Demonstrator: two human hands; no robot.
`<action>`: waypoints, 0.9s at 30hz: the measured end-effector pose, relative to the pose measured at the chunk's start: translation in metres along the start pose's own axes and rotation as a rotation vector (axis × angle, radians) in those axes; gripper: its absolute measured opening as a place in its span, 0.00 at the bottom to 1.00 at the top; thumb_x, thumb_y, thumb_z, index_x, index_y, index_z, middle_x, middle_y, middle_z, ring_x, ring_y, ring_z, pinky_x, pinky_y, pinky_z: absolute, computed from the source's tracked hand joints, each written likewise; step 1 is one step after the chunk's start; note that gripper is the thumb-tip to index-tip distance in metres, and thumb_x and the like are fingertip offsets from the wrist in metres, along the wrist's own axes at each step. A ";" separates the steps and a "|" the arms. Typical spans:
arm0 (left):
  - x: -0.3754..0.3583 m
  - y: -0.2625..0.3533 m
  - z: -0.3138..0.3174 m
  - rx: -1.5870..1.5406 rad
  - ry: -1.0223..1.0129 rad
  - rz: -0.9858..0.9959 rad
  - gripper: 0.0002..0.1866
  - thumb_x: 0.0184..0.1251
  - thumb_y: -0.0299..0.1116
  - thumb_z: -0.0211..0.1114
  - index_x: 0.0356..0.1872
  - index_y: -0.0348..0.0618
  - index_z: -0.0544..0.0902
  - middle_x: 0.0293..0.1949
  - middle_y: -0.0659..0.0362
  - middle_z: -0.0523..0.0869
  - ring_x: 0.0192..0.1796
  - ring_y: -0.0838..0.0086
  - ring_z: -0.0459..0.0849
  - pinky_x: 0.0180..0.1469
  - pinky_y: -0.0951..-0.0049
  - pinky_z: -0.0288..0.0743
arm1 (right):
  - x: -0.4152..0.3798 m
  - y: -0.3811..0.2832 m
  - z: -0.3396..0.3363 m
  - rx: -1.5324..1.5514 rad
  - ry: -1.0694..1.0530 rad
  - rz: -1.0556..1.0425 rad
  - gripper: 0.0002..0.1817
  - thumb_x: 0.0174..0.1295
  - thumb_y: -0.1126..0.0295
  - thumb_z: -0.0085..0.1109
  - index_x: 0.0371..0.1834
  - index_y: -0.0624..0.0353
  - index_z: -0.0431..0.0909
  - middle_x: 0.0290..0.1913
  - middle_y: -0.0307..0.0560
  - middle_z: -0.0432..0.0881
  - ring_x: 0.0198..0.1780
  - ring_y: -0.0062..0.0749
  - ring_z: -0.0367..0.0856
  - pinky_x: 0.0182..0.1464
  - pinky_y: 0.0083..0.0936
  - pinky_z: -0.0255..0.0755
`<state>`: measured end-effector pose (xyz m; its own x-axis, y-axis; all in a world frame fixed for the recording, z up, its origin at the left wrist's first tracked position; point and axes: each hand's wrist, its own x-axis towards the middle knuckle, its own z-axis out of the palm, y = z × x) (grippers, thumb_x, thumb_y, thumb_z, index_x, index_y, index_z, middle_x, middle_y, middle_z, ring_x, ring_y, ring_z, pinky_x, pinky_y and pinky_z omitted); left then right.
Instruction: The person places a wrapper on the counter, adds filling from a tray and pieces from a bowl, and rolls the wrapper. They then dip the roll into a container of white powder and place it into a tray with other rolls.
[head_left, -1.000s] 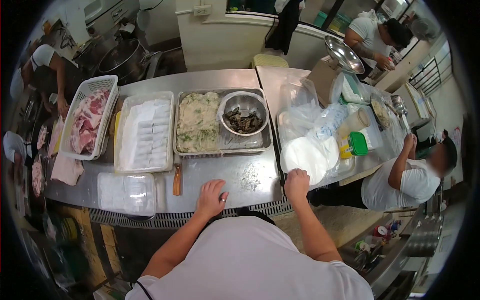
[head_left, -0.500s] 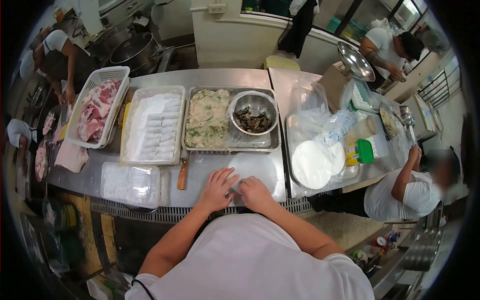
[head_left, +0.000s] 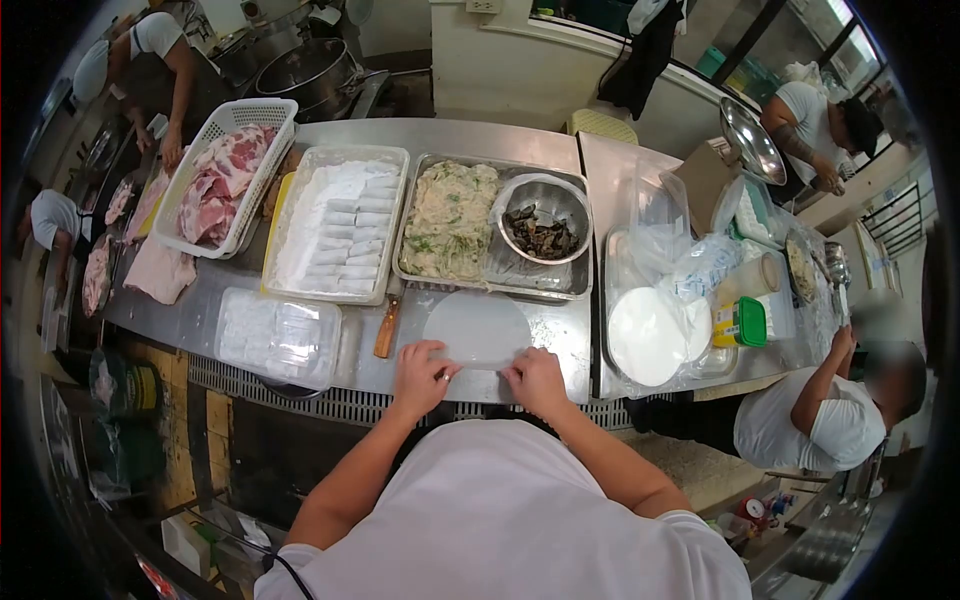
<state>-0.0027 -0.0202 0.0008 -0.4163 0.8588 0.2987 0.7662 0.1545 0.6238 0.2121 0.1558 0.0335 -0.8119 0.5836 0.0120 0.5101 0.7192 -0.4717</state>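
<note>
Pinching the near edge of 1 round translucent wrapper (head_left: 478,320), both my hands are closed on it: the left hand (head_left: 422,380) at its 7 o'clock, the right hand (head_left: 538,382) at its 5 o'clock. The wrapper lies on the steel tabletop (head_left: 562,350), at 12 o'clock from my torso. Taking the wrapper as centre: metal tray (head_left: 480,285) with pale mixture (head_left: 450,215) at 12 o'clock; steel bowl (head_left: 562,197) at 1; white round stack (head_left: 645,338) at 3; wooden handle (head_left: 387,328) at 9; container of white rolls (head_left: 276,272) at 10.
</note>
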 end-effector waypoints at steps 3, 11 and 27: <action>0.010 0.002 0.006 0.076 -0.038 -0.190 0.13 0.63 0.41 0.84 0.45 0.51 0.95 0.59 0.55 0.87 0.66 0.53 0.80 0.70 0.50 0.68 | 0.011 -0.005 0.003 -0.055 0.014 0.149 0.10 0.62 0.63 0.79 0.39 0.57 0.92 0.41 0.51 0.87 0.47 0.54 0.85 0.53 0.51 0.77; 0.015 0.005 0.007 0.116 0.009 -0.014 0.13 0.69 0.38 0.78 0.54 0.58 0.96 0.69 0.49 0.84 0.73 0.50 0.77 0.77 0.42 0.64 | 0.005 -0.021 -0.007 -0.284 0.017 -0.323 0.27 0.72 0.57 0.71 0.73 0.48 0.83 0.82 0.60 0.73 0.80 0.67 0.70 0.82 0.63 0.63; 0.011 0.005 0.008 0.090 0.010 -0.051 0.15 0.67 0.44 0.79 0.53 0.58 0.97 0.72 0.50 0.82 0.78 0.48 0.75 0.82 0.34 0.60 | 0.142 -0.021 -0.056 0.365 -0.022 -0.056 0.22 0.72 0.73 0.61 0.67 0.69 0.85 0.66 0.74 0.85 0.70 0.68 0.83 0.75 0.48 0.75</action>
<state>0.0002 -0.0058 0.0014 -0.4604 0.8440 0.2752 0.7845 0.2418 0.5710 0.1020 0.2443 0.0949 -0.8434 0.5365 0.0294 0.3336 0.5657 -0.7542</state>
